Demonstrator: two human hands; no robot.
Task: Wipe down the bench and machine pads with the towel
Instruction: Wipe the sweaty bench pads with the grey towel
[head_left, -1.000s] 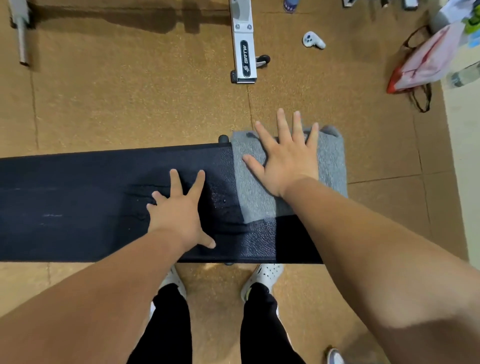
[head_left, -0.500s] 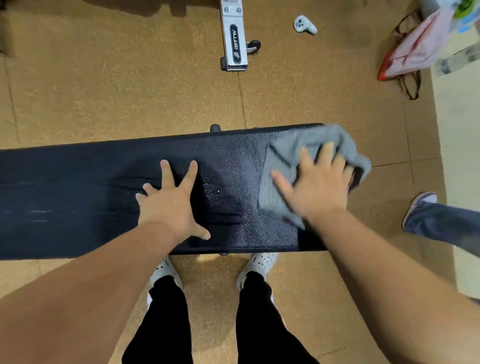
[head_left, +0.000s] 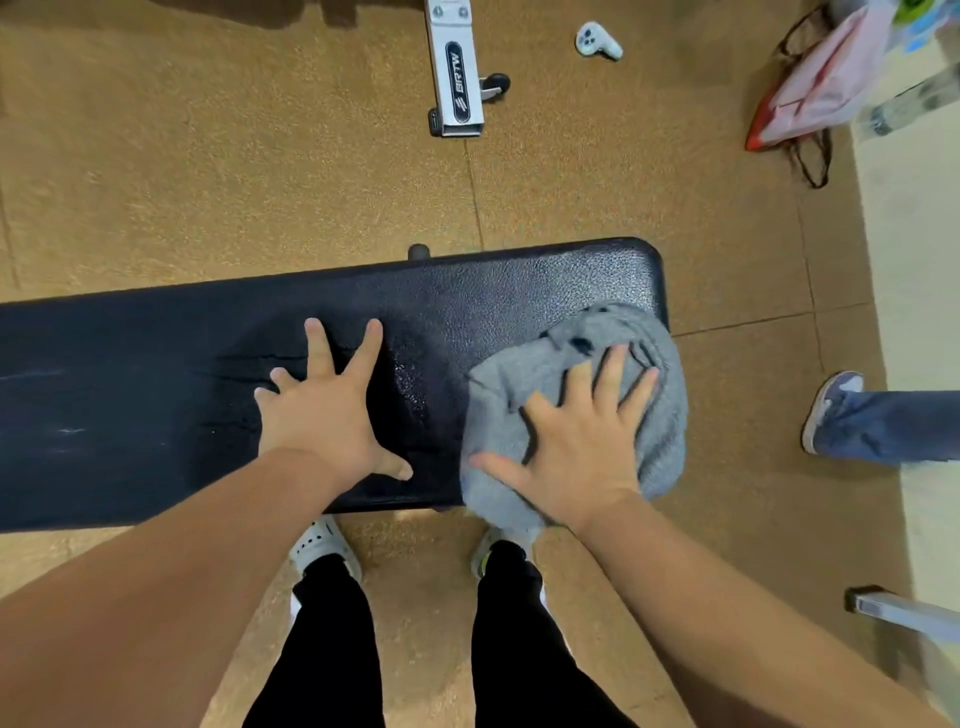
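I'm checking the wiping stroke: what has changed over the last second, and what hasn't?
The right hand dragged the towel from the far edge of the bench toward the person; once spread flat, it is now bunched, overhanging the near edge. Another person's shoe has appeared at right. The left hand stays pressed flat on the bench.

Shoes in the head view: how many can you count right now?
3. The wearer's left white shoe and right white shoe, partly under the towel, sit below the near edge of the bench; a bystander's shoe is at far right. Others may be hidden.
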